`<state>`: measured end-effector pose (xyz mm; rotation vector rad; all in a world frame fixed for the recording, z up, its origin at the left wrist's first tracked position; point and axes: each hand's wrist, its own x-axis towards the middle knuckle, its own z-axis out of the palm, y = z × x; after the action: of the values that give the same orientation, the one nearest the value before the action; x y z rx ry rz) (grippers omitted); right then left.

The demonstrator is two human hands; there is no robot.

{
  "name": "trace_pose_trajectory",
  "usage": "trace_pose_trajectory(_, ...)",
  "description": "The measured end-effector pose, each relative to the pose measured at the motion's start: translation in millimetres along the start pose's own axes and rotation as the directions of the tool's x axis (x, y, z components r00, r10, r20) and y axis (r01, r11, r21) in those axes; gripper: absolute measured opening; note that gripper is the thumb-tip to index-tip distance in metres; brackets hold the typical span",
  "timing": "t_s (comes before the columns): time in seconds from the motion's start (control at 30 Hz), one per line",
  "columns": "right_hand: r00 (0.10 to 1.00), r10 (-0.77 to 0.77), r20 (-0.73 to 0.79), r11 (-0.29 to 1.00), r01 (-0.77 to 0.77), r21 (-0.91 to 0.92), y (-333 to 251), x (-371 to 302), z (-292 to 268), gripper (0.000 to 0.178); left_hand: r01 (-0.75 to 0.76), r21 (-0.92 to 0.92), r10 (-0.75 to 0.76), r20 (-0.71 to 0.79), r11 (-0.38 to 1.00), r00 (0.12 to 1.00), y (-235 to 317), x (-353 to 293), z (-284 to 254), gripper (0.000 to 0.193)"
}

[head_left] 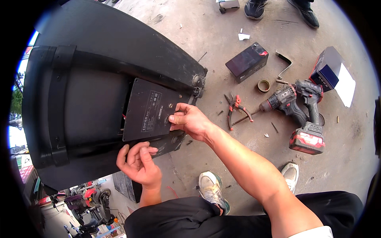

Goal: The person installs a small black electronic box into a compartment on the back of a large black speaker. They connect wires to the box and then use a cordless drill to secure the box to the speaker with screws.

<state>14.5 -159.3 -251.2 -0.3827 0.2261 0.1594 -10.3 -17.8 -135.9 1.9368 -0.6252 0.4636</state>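
Observation:
A large black speaker cabinet (pixel 91 107) lies tilted at my left. Its flat black control panel (pixel 149 109) sits askew over a recess, its far edge lifted, with a gap along that side and a bit of red showing in it. My right hand (pixel 190 122) grips the panel's right end near its knobs, thumb on the face; the fingertips are partly hidden. Just below the panel's near edge is my left hand (pixel 139 163), palm up, fingers loosely curled and apart, holding nothing that I can see.
On the concrete floor to the right lie red-handled pliers (pixel 235 109), a black battery (pixel 247 61), a tape roll (pixel 263 85), cordless drills (pixel 293 103), a bent metal bracket (pixel 285 65) and a box (pixel 327 69). Another person's shoes (pixel 255 9) are at the top.

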Motion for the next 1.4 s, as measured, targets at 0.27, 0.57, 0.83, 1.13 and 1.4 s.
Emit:
trace_pose_trajectory(0.27,0.994,-0.013,-0.108,0.965,-0.016,-0.261,-15,2,19,0.010,-0.506,0.370,0.313,0.470,0.779,0.825,43,58,-34,0.024)
trace_pose_trajectory(0.57,0.991,-0.011,-0.131,0.485,-0.109,-0.868,-52,-5,26,0.031,-0.753,0.539,-0.032,0.820,0.378,0.571,72,74,-9,0.039)
trace_pose_trajectory(0.83,0.988,-0.134,-0.073,0.524,0.008,-0.852,-57,-9,44,0.051,-0.650,0.607,-0.063,0.751,0.457,0.657,63,82,18,0.042)
trace_pose_trajectory(1.13,0.904,-0.376,-0.203,0.641,0.095,-0.762,-18,0,41,0.051,-0.683,0.572,0.043,0.752,0.455,0.658,47,84,27,0.034)
trace_pose_trajectory(1.4,0.934,-0.317,-0.166,0.599,0.062,-0.798,-26,-3,44,0.055,-0.646,0.506,0.016,0.780,0.571,0.625,44,80,30,0.033)
